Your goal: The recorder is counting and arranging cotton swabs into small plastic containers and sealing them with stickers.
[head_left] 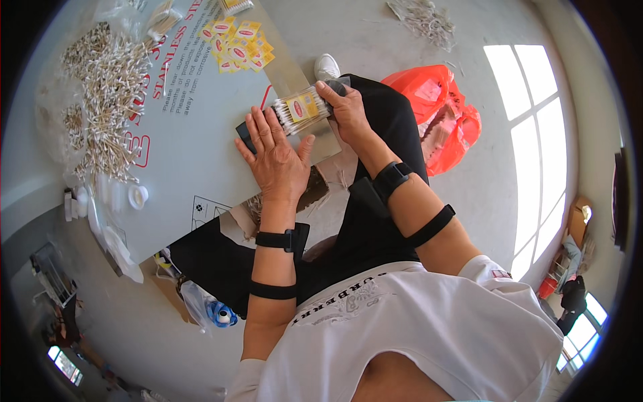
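Observation:
A clear pack of cotton swabs (pixel 293 119) with a yellow label lies tilted between my two hands at the table's near right edge. My right hand (pixel 349 112) is closed round its right end, thumb on top; a dark grey piece shows beside the thumb, its kind unclear. My left hand (pixel 273 157) lies flat with fingers stretched out, at the pack's left end. Under those fingers a black object (pixel 246 137) sticks out, mostly hidden. Further up the table lies a loose heap of yellow labels (pixel 242 50).
Loose cotton swabs (pixel 107 100) are heaped at the table's left, beside clear plastic. A white roll (pixel 138 196) sits near them. Another filled pack (pixel 236 5) stands at the far edge. On the floor are a red plastic bag (pixel 462 127) and scattered swabs (pixel 425 23).

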Demonstrator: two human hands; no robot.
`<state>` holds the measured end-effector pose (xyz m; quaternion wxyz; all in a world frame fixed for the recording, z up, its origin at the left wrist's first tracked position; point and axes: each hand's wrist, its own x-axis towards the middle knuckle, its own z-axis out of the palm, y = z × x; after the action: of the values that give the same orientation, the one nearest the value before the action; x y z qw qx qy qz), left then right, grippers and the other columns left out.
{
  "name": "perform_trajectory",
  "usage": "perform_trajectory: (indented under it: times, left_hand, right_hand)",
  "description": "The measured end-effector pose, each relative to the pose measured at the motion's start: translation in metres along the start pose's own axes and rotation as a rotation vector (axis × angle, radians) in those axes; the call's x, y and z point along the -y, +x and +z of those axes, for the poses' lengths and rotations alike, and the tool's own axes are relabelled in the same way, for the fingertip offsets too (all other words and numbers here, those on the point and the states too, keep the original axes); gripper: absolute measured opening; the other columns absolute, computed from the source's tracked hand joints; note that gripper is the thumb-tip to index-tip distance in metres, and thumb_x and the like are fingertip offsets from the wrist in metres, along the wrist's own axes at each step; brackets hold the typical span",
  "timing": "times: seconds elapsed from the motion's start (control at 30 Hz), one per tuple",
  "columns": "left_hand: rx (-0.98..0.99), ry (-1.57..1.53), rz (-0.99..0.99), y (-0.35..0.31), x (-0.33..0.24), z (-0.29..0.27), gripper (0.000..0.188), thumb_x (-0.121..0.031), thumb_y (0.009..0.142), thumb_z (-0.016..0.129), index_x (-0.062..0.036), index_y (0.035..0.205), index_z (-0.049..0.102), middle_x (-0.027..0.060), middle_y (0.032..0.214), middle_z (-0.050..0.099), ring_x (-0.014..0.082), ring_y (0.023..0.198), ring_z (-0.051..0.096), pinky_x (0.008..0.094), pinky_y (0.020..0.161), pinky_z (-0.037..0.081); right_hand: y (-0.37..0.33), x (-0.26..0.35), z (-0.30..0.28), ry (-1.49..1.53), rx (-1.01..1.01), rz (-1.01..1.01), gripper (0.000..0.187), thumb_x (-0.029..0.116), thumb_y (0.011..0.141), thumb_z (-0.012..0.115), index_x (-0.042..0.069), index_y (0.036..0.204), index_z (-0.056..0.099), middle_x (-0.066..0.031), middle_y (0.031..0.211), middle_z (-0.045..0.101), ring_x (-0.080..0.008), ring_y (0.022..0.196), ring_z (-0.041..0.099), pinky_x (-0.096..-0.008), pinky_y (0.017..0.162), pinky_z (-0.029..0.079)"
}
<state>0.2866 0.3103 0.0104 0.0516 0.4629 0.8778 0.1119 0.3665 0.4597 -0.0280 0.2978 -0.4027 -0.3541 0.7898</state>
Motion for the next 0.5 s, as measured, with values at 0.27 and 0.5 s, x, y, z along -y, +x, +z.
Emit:
perform_trajectory:
  times: [0.27, 0.5]
  left_hand:
    - [0.069, 0.01, 0.018, 0.003, -0.006, -0.006, 0.091, -0.057, 0.092, 0.05, 0.0045, 0.15, 0.018, 0.0183, 0.16, 0.012, 0.0325, 0.149, 0.005, 0.0628, 0.113, 0.002]
    - [0.03, -0.061, -0.003, -0.015, -0.003, -0.006, 0.092, -0.055, 0.09, 0.054, 0.0059, 0.15, 0.019, 0.02, 0.16, 0.009, 0.0347, 0.149, 0.002, 0.0629, 0.113, 0.0]
  right_hand:
    - [-0.003, -0.005, 0.009, -0.076, -0.074, -0.089, 0.02, 0.02, 0.086, 0.075, 0.001, 0.089, 0.066, -0.004, 0.081, 0.068, -0.0118, 0.069, 0.064, -0.0275, 0.064, 0.053]
    - [-0.016, -0.004, 0.005, 0.077, -0.026, -0.004, 0.016, 0.019, 0.092, 0.067, 0.003, 0.092, 0.068, 0.0008, 0.083, 0.067, -0.0062, 0.072, 0.058, -0.0231, 0.067, 0.047]
